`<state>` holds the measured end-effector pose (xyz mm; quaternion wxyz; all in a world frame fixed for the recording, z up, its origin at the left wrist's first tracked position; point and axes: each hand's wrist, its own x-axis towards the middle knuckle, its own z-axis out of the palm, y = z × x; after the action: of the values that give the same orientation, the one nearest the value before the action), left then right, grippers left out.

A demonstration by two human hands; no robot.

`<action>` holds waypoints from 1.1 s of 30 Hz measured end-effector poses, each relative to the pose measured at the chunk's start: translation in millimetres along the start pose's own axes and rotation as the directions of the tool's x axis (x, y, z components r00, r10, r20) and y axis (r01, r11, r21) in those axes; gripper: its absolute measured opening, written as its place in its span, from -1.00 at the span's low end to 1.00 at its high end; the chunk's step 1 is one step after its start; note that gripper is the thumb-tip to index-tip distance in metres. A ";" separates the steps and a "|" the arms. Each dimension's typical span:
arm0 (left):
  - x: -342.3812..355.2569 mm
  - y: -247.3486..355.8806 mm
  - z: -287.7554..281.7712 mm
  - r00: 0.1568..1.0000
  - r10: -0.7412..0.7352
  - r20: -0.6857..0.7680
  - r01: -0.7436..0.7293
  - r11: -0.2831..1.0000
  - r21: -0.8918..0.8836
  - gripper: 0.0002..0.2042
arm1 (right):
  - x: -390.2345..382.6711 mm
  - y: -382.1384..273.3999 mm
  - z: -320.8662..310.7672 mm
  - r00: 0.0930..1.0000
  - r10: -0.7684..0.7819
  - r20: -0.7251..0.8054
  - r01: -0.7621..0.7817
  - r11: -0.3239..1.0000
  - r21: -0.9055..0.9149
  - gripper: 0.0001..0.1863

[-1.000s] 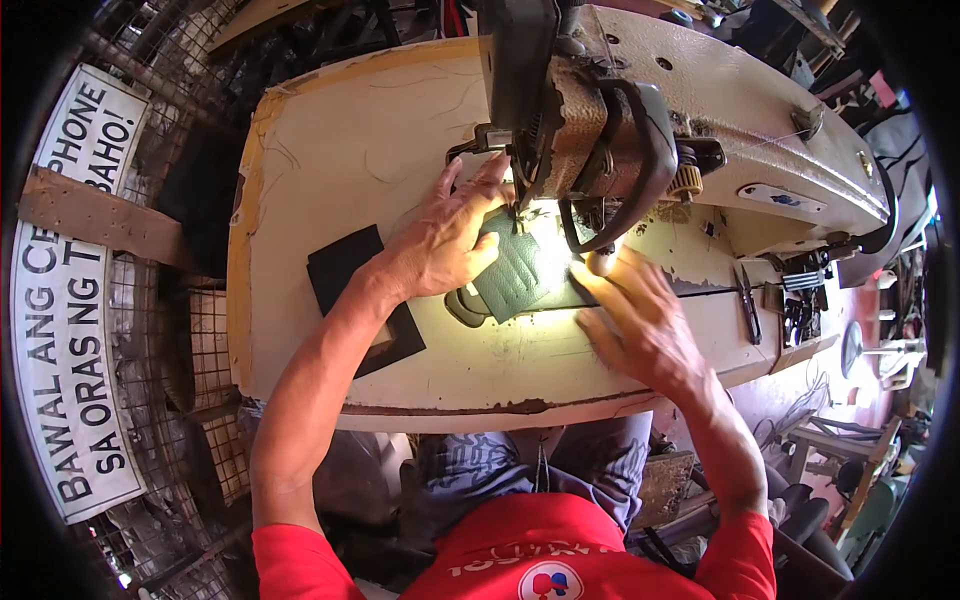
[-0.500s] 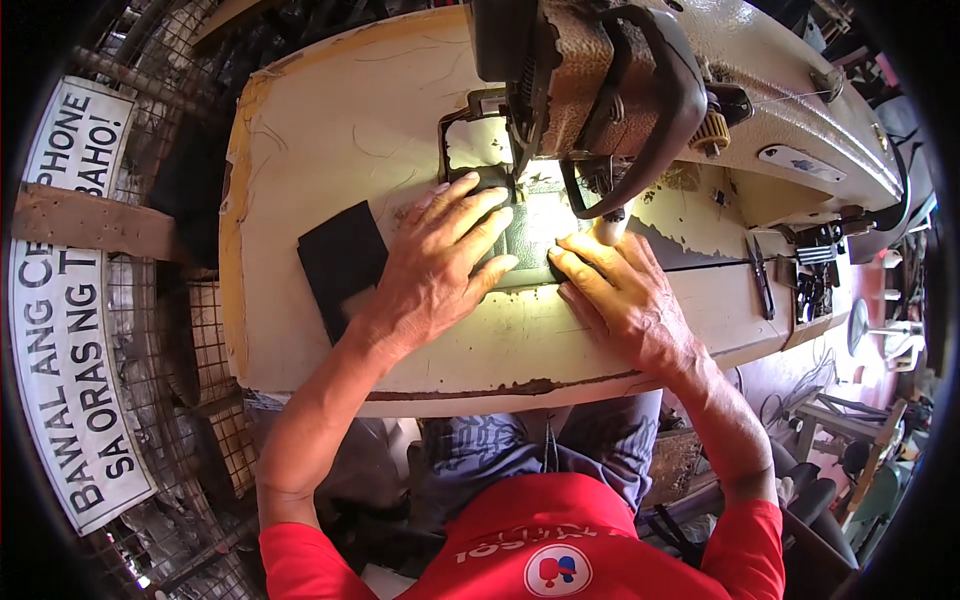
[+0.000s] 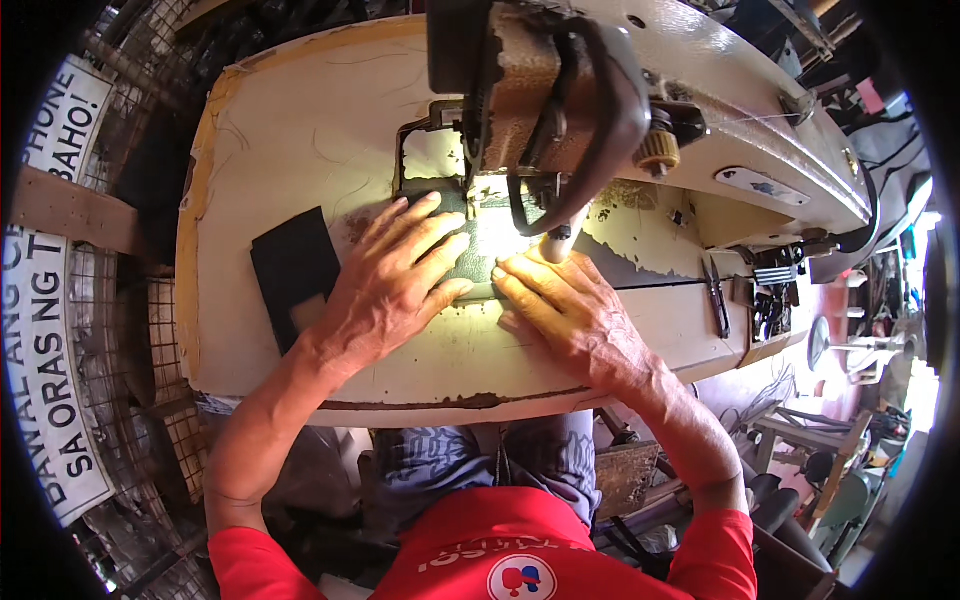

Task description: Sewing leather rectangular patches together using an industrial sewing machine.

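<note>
A dark piece of leather-like material (image 3: 477, 268) lies flat under the needle area of a sewing machine (image 3: 530, 95), lit brightly by its lamp. My left hand (image 3: 398, 275) rests on the left part of the piece, fingers spread and stretched forward, with the fingertips just left of the presser foot (image 3: 472, 205). On the right edge of the piece lies my right hand (image 3: 570, 310), its fingers extended and its thumb partly tucked beneath. A pale rounded machine part hangs right above the right hand's knuckles. Part of the material is hidden under both hands.
A separate black flat piece (image 3: 295, 265) lies left of my left hand. At the table's right are small black-handled snips (image 3: 717, 300) and a tray (image 3: 775, 310) of small metal parts. A wire mesh with a white sign (image 3: 60, 370) stands at the left.
The whole view has shifted, so the machine and table appear farther left and slightly lower. Both hands stay on the material, with little visible movement relative to the machine.
</note>
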<state>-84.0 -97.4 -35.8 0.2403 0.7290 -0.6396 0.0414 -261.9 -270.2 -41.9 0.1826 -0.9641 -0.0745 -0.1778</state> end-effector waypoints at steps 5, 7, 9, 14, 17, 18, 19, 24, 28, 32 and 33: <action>0.8 0.2 1.5 0.999 -0.017 -0.027 0.017 1.000 -0.004 -0.63 | -1.0 1.2 2.2 1.000 -0.012 -0.009 0.011 0.999 -0.033 -0.57; -0.3 0.2 4.7 0.999 -0.017 -0.038 0.017 1.000 0.006 -0.64 | -1.5 -0.6 1.7 1.000 -0.014 0.004 0.015 0.998 -0.059 -0.57; -0.7 0.4 4.7 0.999 -0.013 -0.047 0.014 1.000 0.017 -0.65 | -0.9 -1.8 1.1 1.000 -0.024 0.009 0.024 0.998 -0.066 -0.57; -0.5 -5.7 4.0 0.998 0.038 -0.044 -0.038 0.999 0.002 -0.68 | -2.4 1.4 3.6 0.999 -0.035 0.016 0.036 0.999 -0.022 -0.56; -1.4 -8.9 3.2 1.000 0.023 0.007 -0.023 1.000 -0.006 -0.67 | -0.3 -0.6 0.7 0.999 -0.027 0.023 0.028 0.999 -0.020 -0.55; -2.7 -9.8 3.2 0.999 0.012 0.033 -0.012 1.000 -0.004 -0.65 | -0.3 -0.4 1.4 0.999 -0.023 0.030 0.024 1.000 -0.015 -0.55; -3.7 -10.2 3.2 0.999 0.010 0.040 -0.010 1.000 -0.005 -0.65 | -0.9 -0.2 2.3 0.999 -0.020 0.037 0.020 1.000 -0.010 -0.54; -0.5 -12.0 2.3 0.999 0.021 0.046 -0.021 1.000 0.006 -0.66 | 2.7 -0.5 -1.8 0.998 -0.002 0.058 0.002 1.000 0.000 -0.53; 6.6 -18.9 -0.6 0.998 0.009 0.057 -0.008 1.000 -0.018 -0.66 | 11.8 4.1 -5.1 0.995 0.047 0.091 -0.044 0.998 -0.041 -0.53; 8.7 -21.3 1.2 0.997 0.033 0.066 -0.033 0.999 -0.001 -0.65 | 12.9 7.0 -4.7 0.994 0.049 0.097 -0.046 0.998 -0.030 -0.50; 8.6 -22.1 1.7 0.996 0.050 0.073 -0.051 0.999 0.011 -0.66 | 12.2 6.7 -5.2 0.993 0.055 0.103 -0.052 0.998 -0.027 -0.49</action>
<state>-61.9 -104.5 -40.7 0.2110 0.7151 -0.6660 0.0252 -250.9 -277.4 -35.0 0.1713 -0.9759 -0.0558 -0.1232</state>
